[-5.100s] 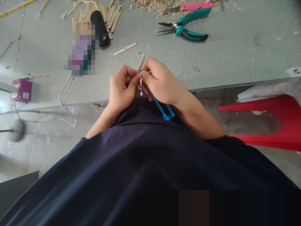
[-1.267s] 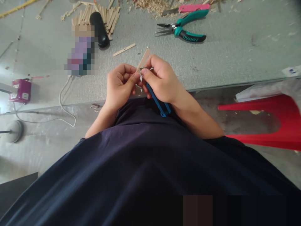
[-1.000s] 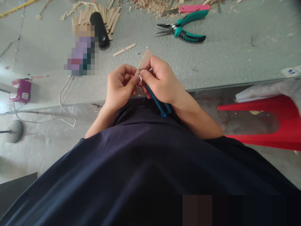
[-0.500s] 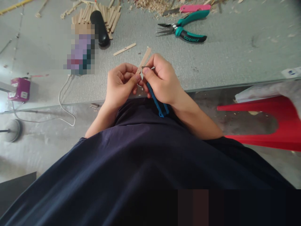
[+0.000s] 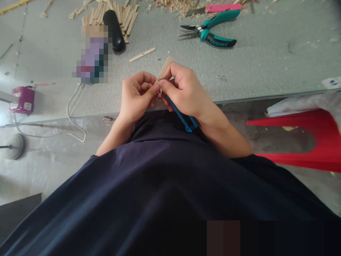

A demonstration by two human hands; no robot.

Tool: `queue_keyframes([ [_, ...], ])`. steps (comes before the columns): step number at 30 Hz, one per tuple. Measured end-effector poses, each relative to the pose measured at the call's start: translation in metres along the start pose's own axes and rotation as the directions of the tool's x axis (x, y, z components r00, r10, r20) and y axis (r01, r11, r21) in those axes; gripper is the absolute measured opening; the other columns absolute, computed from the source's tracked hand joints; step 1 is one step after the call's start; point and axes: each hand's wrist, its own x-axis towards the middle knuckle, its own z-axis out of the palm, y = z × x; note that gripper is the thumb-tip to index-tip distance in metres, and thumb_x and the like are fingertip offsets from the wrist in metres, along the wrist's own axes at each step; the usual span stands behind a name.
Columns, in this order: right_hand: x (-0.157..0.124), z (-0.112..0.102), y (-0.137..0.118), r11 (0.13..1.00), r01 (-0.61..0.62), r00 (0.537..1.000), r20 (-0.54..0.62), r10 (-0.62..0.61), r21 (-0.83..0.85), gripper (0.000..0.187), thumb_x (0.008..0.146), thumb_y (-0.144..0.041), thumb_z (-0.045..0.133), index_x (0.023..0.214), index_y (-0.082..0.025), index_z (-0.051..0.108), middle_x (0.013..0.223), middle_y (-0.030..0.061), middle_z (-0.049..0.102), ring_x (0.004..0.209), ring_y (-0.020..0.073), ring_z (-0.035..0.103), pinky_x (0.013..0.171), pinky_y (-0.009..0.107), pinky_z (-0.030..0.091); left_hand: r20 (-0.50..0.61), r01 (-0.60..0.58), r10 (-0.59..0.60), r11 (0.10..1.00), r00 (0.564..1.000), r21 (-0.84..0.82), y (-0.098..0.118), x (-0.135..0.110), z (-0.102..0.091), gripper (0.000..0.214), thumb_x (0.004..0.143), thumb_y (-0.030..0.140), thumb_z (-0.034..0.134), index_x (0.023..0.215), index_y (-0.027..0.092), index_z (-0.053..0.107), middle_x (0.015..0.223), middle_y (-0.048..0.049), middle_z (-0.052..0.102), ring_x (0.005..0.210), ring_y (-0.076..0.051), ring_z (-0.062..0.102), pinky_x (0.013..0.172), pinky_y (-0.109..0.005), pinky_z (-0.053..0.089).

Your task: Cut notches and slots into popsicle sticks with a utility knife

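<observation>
My left hand (image 5: 137,96) pinches the lower end of a flat wooden stick (image 5: 164,67) that points up and away over the grey table edge. My right hand (image 5: 183,90) is closed round a blue-handled knife (image 5: 183,120), its handle sticking out below the palm toward my dark shirt. The blade end meets the stick between my thumbs, mostly hidden by fingers. Both hands touch each other just in front of my body.
On the grey table (image 5: 266,60) lie teal-handled pliers (image 5: 210,33), a pink-handled tool (image 5: 221,7), a loose wooden stick (image 5: 142,54), a pile of sticks (image 5: 125,16) with a black cylinder (image 5: 114,30), and wood shavings (image 5: 170,4). A purple box (image 5: 22,100) and white cable (image 5: 74,117) sit left; a red stool (image 5: 301,138) stands right.
The hands have kept the same hold on stick and knife; the stick's tip has wobbled slightly and the knife handle has shifted a little down and right.
</observation>
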Motion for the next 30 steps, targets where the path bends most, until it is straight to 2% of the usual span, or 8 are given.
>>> queue_keyframes([
  [7,-0.002,0.002,0.000,0.998,-0.017,0.997,-0.070,0.022,0.068,0.034,0.113,-0.038,0.074,0.094,-0.028,0.048,0.064,-0.0071,0.053,0.046,0.0106,0.047,0.039,0.025,0.040,-0.029,0.028,-0.028,1.000,0.999,-0.014,0.001,0.003,0.005,0.038,0.103,0.059,0.083,0.095,0.027,0.065,0.072,0.0037,0.072,0.048,-0.010,0.063,0.045,-0.025,0.054],
  [12,-0.001,0.001,0.002,0.997,-0.014,0.997,-0.069,0.019,0.078,0.036,0.114,-0.043,0.073,0.095,-0.029,0.046,0.061,-0.0097,0.050,0.043,0.0100,0.048,0.040,0.024,0.038,-0.108,0.026,-0.026,1.000,0.994,-0.006,-0.003,0.005,0.007,0.031,0.101,0.051,0.086,0.099,0.028,0.066,0.083,0.0008,0.079,0.059,-0.013,0.071,0.051,-0.027,0.058],
  [17,0.000,-0.001,0.001,0.998,0.021,0.997,-0.071,-0.018,0.053,0.037,0.113,-0.047,0.072,0.095,-0.031,0.043,0.056,-0.0119,0.054,0.041,0.0123,0.050,0.040,0.028,0.037,-0.224,-0.010,0.040,0.991,0.974,0.136,0.004,-0.005,0.015,0.013,0.101,0.032,0.082,0.102,0.030,0.070,0.095,-0.0005,0.080,0.070,-0.015,0.074,0.062,-0.032,0.060],
  [20,0.000,-0.001,-0.001,0.997,0.044,0.992,-0.123,-0.036,0.063,0.041,0.111,-0.056,0.072,0.095,-0.032,0.042,0.055,-0.0121,0.059,0.039,0.0140,0.049,0.039,0.031,0.035,-0.268,-0.059,0.124,0.970,0.955,0.237,0.002,-0.008,0.020,0.014,0.100,0.024,0.081,0.101,0.030,0.068,0.105,-0.0013,0.080,0.088,-0.018,0.078,0.075,-0.036,0.063],
  [22,-0.001,0.000,-0.003,0.996,0.043,0.981,-0.192,-0.027,0.083,0.045,0.110,-0.063,0.071,0.096,-0.033,0.042,0.055,-0.0120,0.059,0.039,0.0141,0.046,0.039,0.033,0.032,-0.269,-0.074,0.151,0.958,0.951,0.276,-0.002,-0.008,0.021,0.017,0.101,0.021,0.081,0.103,0.030,0.066,0.105,-0.0011,0.078,0.096,-0.019,0.078,0.081,-0.038,0.064],
  [24,-0.002,0.000,-0.003,0.993,0.038,0.973,-0.229,-0.012,0.108,0.046,0.110,-0.066,0.071,0.097,-0.032,0.042,0.057,-0.0118,0.059,0.041,0.0137,0.045,0.041,0.033,0.032,-0.262,-0.085,0.173,0.945,0.950,0.315,-0.006,-0.006,0.021,0.019,0.102,0.018,0.080,0.104,0.029,0.065,0.103,-0.0007,0.077,0.096,-0.018,0.075,0.084,-0.040,0.064],
  [27,-0.003,-0.002,-0.001,0.988,0.044,0.974,-0.228,-0.010,0.146,0.050,0.108,-0.070,0.073,0.100,-0.032,0.042,0.062,-0.0114,0.060,0.046,0.0137,0.046,0.046,0.034,0.034,-0.227,-0.099,0.205,0.909,0.952,0.404,-0.005,-0.007,0.020,0.022,0.100,0.010,0.076,0.101,0.029,0.065,0.104,-0.0021,0.076,0.097,-0.020,0.074,0.091,-0.044,0.062],
  [30,-0.002,-0.004,0.004,0.981,0.080,0.970,-0.242,-0.035,0.177,0.052,0.105,-0.070,0.077,0.102,-0.033,0.041,0.063,-0.0106,0.060,0.047,0.0158,0.045,0.047,0.038,0.033,-0.174,-0.083,0.186,0.876,0.967,0.476,0.000,-0.009,0.016,0.019,0.101,0.012,0.072,0.103,0.030,0.066,0.109,-0.0045,0.077,0.109,-0.026,0.074,0.101,-0.049,0.058],
])
